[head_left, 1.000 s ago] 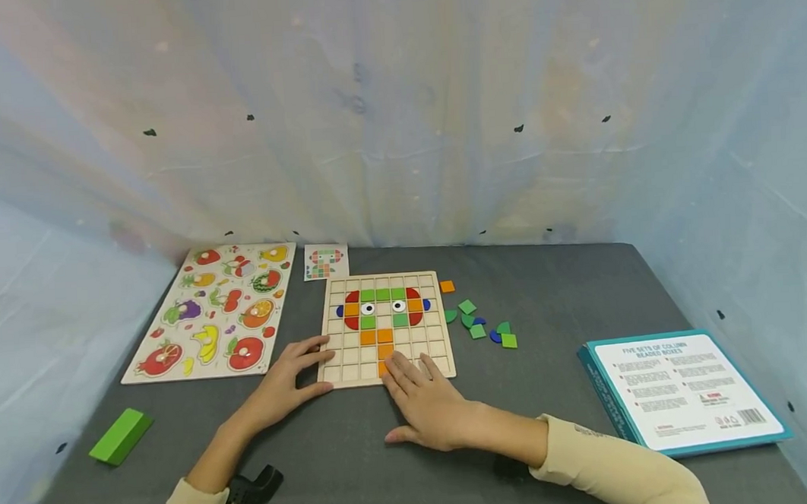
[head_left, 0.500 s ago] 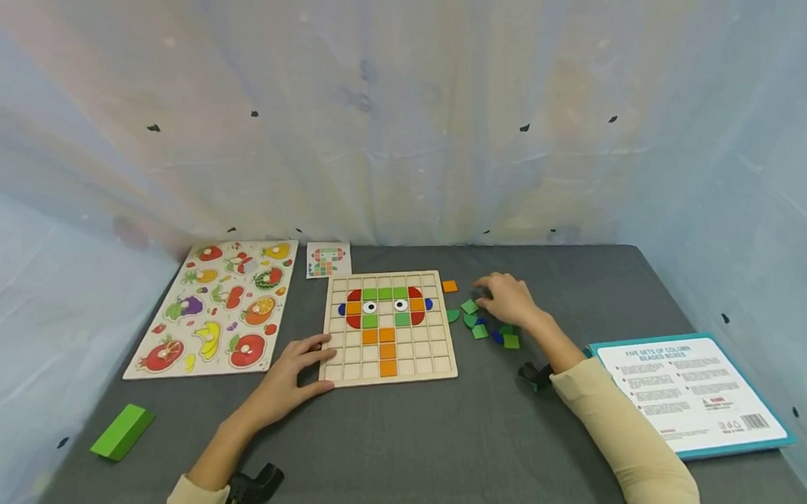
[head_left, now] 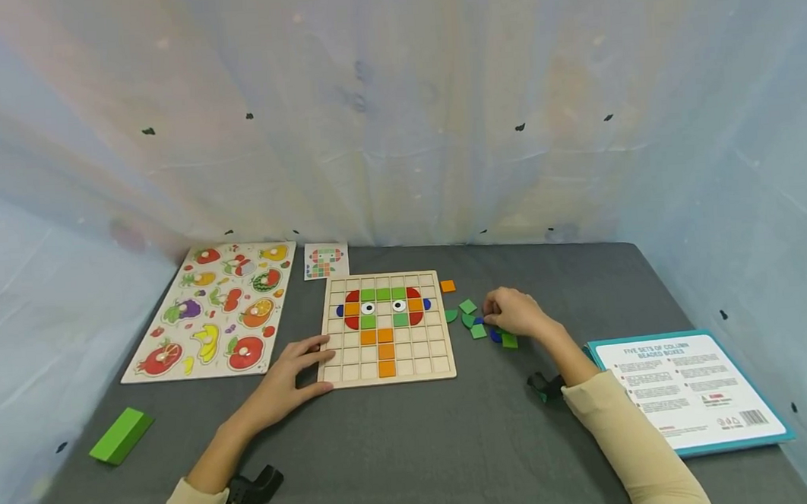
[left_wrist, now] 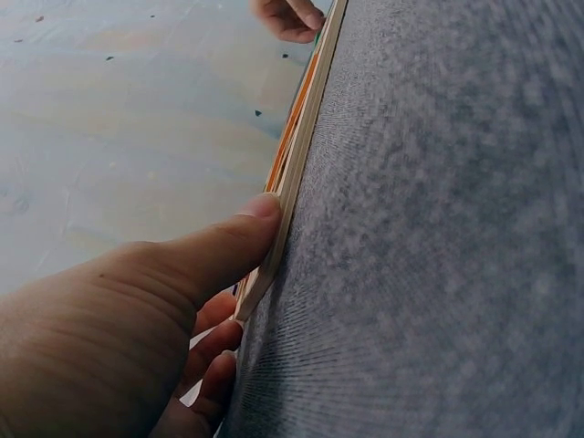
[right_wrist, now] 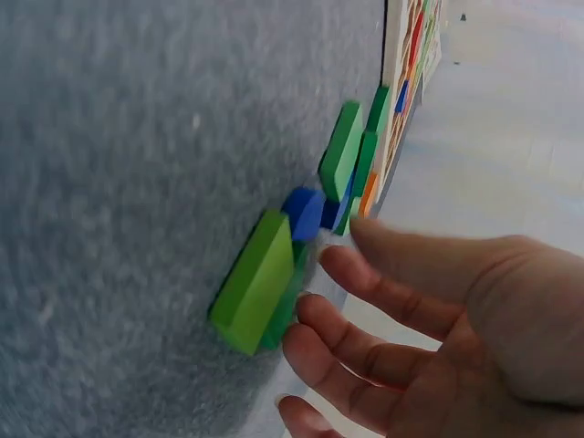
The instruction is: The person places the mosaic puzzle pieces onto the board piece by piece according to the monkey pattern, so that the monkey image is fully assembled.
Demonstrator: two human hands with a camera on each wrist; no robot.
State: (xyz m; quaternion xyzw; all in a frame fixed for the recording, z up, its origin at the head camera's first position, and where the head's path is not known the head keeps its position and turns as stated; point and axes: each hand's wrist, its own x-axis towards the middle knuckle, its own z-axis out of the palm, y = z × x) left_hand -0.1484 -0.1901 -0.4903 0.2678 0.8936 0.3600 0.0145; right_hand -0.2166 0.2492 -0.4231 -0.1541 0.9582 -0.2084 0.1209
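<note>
The wooden grid board [head_left: 422, 350] lies flat with coloured tiles set in it: a red, orange and green head shape with two eye tiles, and orange squares below. My left hand [head_left: 300, 371] holds the board's near left corner, thumb along the front edge and fingers at the left side. My right hand [head_left: 515, 312] hovers low over the loose tiles, fingers loosely bent, with nothing between thumb and fingertips in the right wrist view. Closest to those fingertips are a blue rounded tile [right_wrist: 304, 212], a light green square tile [right_wrist: 251, 283] and a darker green tile [right_wrist: 343, 151].
A small pattern card [head_left: 326, 261] lies behind the board. To the left are a fruit puzzle board [head_left: 195, 335] and a green block [head_left: 121, 436]. One orange square tile [head_left: 448, 286] sits beside the board. A teal-edged box [head_left: 691, 389] lies at the right, near my right sleeve.
My right hand has left the orange tile at the board's front edge, swung right to behind the loose tiles, then come down over them. My left hand stays at the corner.
</note>
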